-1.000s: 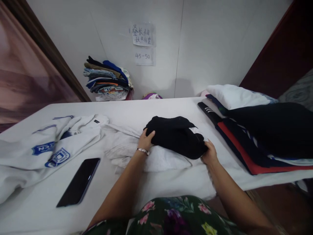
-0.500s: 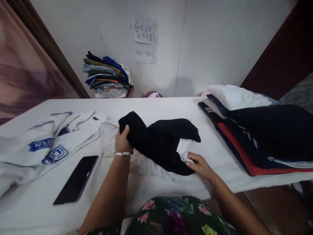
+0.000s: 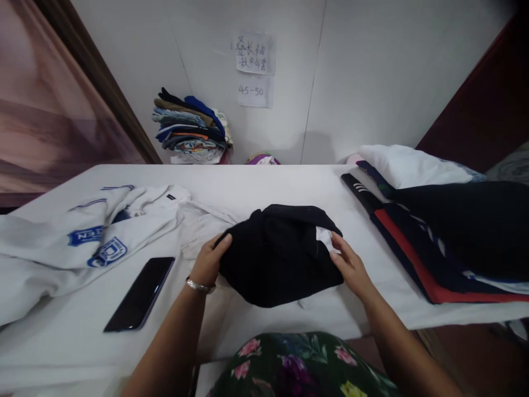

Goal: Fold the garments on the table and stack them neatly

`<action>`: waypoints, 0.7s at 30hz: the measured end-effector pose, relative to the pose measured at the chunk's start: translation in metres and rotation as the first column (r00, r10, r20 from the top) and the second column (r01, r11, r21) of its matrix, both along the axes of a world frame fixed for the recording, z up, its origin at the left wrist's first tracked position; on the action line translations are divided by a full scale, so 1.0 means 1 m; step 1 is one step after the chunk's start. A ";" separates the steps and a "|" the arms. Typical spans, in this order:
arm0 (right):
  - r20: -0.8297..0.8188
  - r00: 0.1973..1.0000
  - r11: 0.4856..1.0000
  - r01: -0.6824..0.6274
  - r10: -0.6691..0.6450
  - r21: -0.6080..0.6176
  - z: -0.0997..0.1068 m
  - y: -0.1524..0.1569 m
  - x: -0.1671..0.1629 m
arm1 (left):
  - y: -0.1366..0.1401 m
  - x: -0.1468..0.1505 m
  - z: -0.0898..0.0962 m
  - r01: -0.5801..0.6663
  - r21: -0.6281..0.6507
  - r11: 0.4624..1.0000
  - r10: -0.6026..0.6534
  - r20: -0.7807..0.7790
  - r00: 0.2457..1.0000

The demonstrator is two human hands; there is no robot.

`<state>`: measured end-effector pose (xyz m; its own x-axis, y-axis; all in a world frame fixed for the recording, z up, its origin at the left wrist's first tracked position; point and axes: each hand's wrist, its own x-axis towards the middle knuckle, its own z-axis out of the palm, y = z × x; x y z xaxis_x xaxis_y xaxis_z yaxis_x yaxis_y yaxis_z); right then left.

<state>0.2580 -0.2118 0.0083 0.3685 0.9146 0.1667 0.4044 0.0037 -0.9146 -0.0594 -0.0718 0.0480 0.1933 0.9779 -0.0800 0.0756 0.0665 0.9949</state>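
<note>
A bunched black garment (image 3: 281,259) spreads between my hands over the middle of the table; its exact kind does not show. My left hand (image 3: 210,262) is closed on its left edge, thumb on top and fingers hidden beneath the cloth. At the opposite edge my right hand (image 3: 349,264) pinches the garment beside a white patch of fabric (image 3: 324,238) that shows in a gap of the black cloth. Behind and to the left of the garment lies pale, crumpled cloth (image 3: 202,226), partly covered by it.
A white jersey with blue badges (image 3: 142,229) and a dark phone (image 3: 140,295) lie to the left on the white-covered table (image 3: 264,182). Folded dark and red clothes (image 3: 413,248) are stacked at right, a white bundle (image 3: 413,165) behind them. Folded clothes (image 3: 192,129) stand piled by the wall.
The black garment has been spread wider and flatter. My left hand has moved lower on its left edge, and my right hand has risen slightly beside the white patch. The view has shifted slightly left.
</note>
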 end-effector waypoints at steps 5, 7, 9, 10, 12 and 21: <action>0.341 0.932 0.991 -0.137 0.124 0.013 -0.002 -0.005 -0.017 | 0.006 -0.004 0.019 0.184 0.062 0.981 -0.049 -0.838 0.543; 0.403 0.901 0.986 -0.162 0.162 -0.034 -0.010 -0.005 -0.023 | 0.012 0.001 0.030 0.134 0.208 0.969 0.141 -0.909 0.393; 0.443 0.878 0.984 -0.165 0.180 -0.071 -0.017 -0.006 -0.027 | 0.019 0.013 0.039 0.163 0.372 0.914 0.287 -0.876 0.389; 0.458 0.870 0.984 -0.163 0.180 -0.077 -0.020 -0.007 -0.028 | 0.021 0.021 0.044 0.224 0.428 0.876 0.311 -0.854 0.417; 0.483 0.858 0.985 -0.158 0.173 -0.072 -0.024 -0.010 -0.030 | 0.025 0.043 0.050 0.394 0.468 0.791 0.270 -0.845 0.462; 0.477 0.856 0.979 -0.195 0.201 -0.063 -0.017 -0.019 -0.032 | 0.075 0.135 0.035 0.482 0.159 0.862 -0.012 -0.943 0.332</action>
